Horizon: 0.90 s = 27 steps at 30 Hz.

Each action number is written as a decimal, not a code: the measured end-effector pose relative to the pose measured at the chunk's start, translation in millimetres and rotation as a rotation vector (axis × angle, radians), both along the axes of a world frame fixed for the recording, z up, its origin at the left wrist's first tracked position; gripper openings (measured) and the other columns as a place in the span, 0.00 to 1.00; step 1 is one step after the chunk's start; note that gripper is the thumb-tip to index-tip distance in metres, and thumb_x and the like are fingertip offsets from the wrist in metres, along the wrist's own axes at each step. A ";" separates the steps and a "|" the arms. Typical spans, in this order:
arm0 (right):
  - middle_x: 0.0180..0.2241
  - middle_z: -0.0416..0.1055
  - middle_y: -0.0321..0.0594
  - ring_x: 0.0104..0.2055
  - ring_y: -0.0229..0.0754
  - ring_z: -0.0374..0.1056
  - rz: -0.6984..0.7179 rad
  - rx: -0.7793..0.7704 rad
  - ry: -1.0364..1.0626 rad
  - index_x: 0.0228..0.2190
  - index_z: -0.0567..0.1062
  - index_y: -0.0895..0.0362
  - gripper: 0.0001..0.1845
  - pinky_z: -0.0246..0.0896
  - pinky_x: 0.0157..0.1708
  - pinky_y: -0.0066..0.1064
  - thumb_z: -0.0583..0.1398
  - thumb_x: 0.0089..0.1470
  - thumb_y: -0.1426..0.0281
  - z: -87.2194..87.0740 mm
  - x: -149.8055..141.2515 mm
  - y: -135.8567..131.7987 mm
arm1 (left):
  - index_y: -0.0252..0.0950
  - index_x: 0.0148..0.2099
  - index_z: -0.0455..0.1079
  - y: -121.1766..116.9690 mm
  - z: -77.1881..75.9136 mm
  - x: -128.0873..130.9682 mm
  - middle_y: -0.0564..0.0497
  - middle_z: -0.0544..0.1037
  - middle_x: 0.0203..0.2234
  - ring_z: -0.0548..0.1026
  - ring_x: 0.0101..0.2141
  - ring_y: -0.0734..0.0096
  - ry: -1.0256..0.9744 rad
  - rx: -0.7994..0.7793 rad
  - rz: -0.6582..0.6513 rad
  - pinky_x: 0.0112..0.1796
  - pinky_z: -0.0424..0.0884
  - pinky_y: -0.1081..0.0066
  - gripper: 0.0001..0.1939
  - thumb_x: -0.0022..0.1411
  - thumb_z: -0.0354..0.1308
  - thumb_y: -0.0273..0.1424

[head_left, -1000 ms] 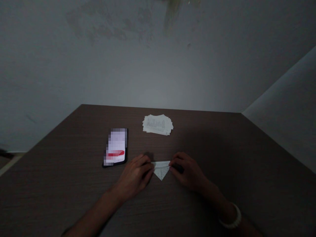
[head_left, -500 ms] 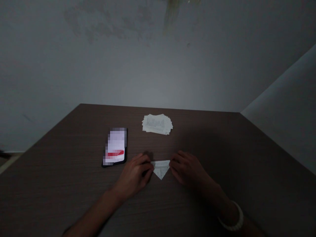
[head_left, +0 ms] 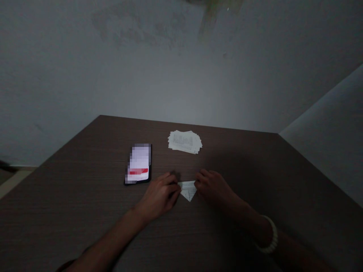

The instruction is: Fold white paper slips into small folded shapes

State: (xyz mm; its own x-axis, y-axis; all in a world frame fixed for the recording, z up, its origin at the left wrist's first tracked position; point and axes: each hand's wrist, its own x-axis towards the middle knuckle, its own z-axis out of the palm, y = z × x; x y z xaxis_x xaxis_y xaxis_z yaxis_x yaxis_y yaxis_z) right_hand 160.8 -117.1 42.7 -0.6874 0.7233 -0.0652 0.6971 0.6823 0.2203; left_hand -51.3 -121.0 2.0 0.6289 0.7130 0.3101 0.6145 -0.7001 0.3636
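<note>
Grey wall with stains near the top stood behind a dark brown wood-grain table; light was dim. View had swung a bit since the earlier frames: stains, phone and stack all sat farther right in frame, with the far table edge tilted a touch more. Phone and stack looked unmoved on the tabletop itself.

Folded paper, printed, lay at the near-middle of the table between both hands, point toward the wearer, long edge away. Slightly less of its long edge showed than half a second before.

Left hand: fingers curled, thumb and fingertips closed at the paper's left corner. Right hand: fingertips closed on the right corner, covering a little more of it than before. The dark gap seen under the right fingers one second earlier was no longer visible; fingers sat bunched together. Couldn't tell how hard either hand pressed. Left grip looked about the same as before.

Phone lay flat, screen lit and mostly pixelated, red band low on it, near the left hand but apart. Stack of printed papers, edges uneven, sat beyond the folded one, near the far edge. Pale bracelet was on the right wrist.
</note>
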 end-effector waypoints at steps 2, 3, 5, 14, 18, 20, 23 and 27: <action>0.32 0.72 0.45 0.36 0.45 0.65 0.026 0.019 -0.012 0.27 0.75 0.59 0.07 0.57 0.30 0.32 0.60 0.55 0.78 -2.7 0.0 0.5 | 0.35 0.33 0.75 0.1 -1.1 0.3 0.47 0.71 0.31 0.69 0.36 0.63 0.014 0.012 -0.002 0.36 0.67 0.64 0.11 0.65 0.52 0.27; 0.32 0.72 0.45 0.36 0.46 0.65 0.047 0.031 -0.013 0.27 0.75 0.59 0.07 0.57 0.30 0.33 0.60 0.55 0.78 -4.3 1.3 0.2 | 0.35 0.33 0.75 0.0 -1.6 0.5 0.47 0.71 0.31 0.69 0.36 0.63 0.024 0.019 -0.001 0.36 0.67 0.64 0.11 0.65 0.52 0.27; 0.33 0.71 0.44 0.36 0.46 0.65 0.091 0.054 -0.005 0.27 0.75 0.59 0.07 0.58 0.29 0.33 0.59 0.55 0.79 -7.5 6.1 -1.9 | 0.35 0.33 0.74 -0.6 -2.1 0.6 0.48 0.71 0.31 0.69 0.36 0.63 0.053 0.034 0.003 0.36 0.67 0.64 0.10 0.65 0.52 0.27; 0.41 0.71 0.43 0.38 0.43 0.66 0.070 -0.015 0.155 0.40 0.74 0.57 0.08 0.61 0.32 0.33 0.58 0.57 0.75 -11.3 37.7 -12.1 | 0.35 0.37 0.73 -7.4 3.5 -1.1 0.46 0.71 0.37 0.69 0.39 0.60 0.093 0.081 -0.043 0.41 0.69 0.59 0.08 0.65 0.53 0.30; 0.41 0.71 0.41 0.40 0.42 0.66 -0.088 -0.030 0.381 0.39 0.75 0.54 0.09 0.61 0.36 0.32 0.56 0.60 0.71 -13.9 35.8 -15.5 | 0.35 0.36 0.74 -6.2 2.1 -1.3 0.47 0.71 0.34 0.69 0.37 0.62 0.084 0.077 -0.037 0.39 0.69 0.61 0.11 0.66 0.51 0.29; 0.39 0.71 0.42 0.40 0.43 0.65 -0.139 0.024 0.464 0.38 0.76 0.55 0.08 0.61 0.38 0.33 0.56 0.60 0.72 -18.9 27.7 -20.0 | 0.35 0.35 0.74 -5.4 0.3 -1.8 0.47 0.71 0.33 0.69 0.37 0.62 0.075 0.071 -0.033 0.38 0.68 0.62 0.10 0.66 0.51 0.28; 0.37 0.71 0.41 0.38 0.43 0.64 -0.102 0.030 0.488 0.39 0.76 0.54 0.08 0.60 0.35 0.32 0.56 0.59 0.73 -28.5 12.3 -28.7 | 0.36 0.35 0.74 -5.1 -1.9 -3.0 0.47 0.71 0.33 0.69 0.37 0.63 0.054 0.049 -0.034 0.36 0.68 0.63 0.10 0.65 0.52 0.28; 0.40 0.69 0.41 0.40 0.43 0.63 -0.079 -0.025 0.439 0.48 0.71 0.51 0.15 0.58 0.38 0.33 0.56 0.60 0.74 -35.5 0.1 -34.7 | 0.36 0.35 0.75 -5.7 -3.3 -3.8 0.47 0.70 0.34 0.69 0.37 0.63 0.034 0.045 -0.024 0.37 0.67 0.64 0.10 0.65 0.52 0.27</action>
